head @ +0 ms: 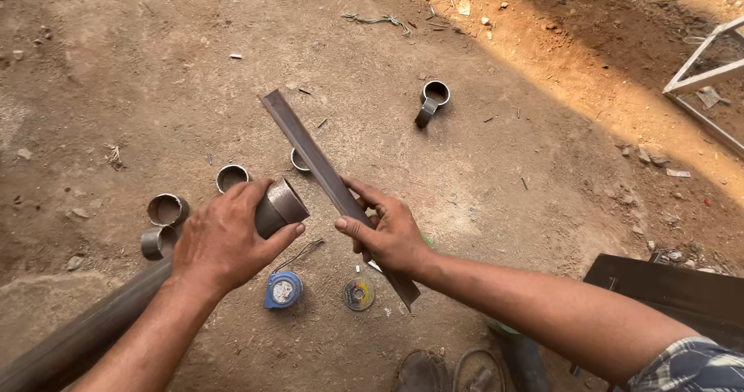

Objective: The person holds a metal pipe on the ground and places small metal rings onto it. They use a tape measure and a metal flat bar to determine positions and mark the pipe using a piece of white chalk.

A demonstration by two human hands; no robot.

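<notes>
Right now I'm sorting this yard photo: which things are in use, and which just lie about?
In use:
left hand gripping long pipe
right hand holding flat steel bar

Lying about:
cut pipe rings
blue tape measure
grinding disc

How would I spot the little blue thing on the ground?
Start at the left hand gripping the long pipe. On the dirt just below it lies a blue tape measure. Its neighbour, a grinding disc, is flat and grey.

A single head-worn camera looks steeply down from close above, facing away from the wearer over bare dirt ground [504, 206]; the far right corner is perhaps sunlit.
</notes>
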